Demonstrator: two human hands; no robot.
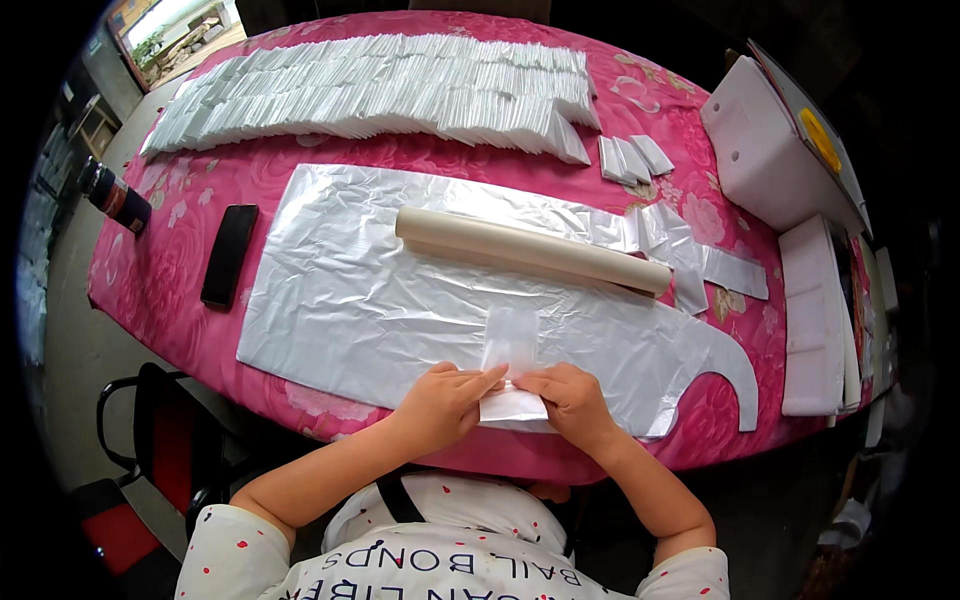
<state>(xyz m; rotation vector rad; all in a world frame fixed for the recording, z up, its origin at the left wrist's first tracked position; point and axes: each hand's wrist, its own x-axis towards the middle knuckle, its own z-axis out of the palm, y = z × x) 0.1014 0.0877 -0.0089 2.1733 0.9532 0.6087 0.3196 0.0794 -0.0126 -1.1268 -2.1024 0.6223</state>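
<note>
A small white plastic bag [512,340], folded to a narrow strip, lies at the near edge of the table with its lower end turned up in a flap. My left hand [447,402] pinches the left side of the fold, fingers closed with the index finger across it. At the fold's right side my right hand [565,395] is closed on it too, thumb and fingertips together. Beneath both hands spreads a stack of large white plastic bags [330,270] with curved handles on the right. A pale cardboard tube [530,250] rests across the stack, beyond my hands.
Long rows of folded white bags [380,90] stand along the far side, with several loose ones [633,160] beside them. A black phone [229,256] and dark bottle [115,195] are at left. White foam boxes [765,130] line the right edge of the pink tablecloth [290,400].
</note>
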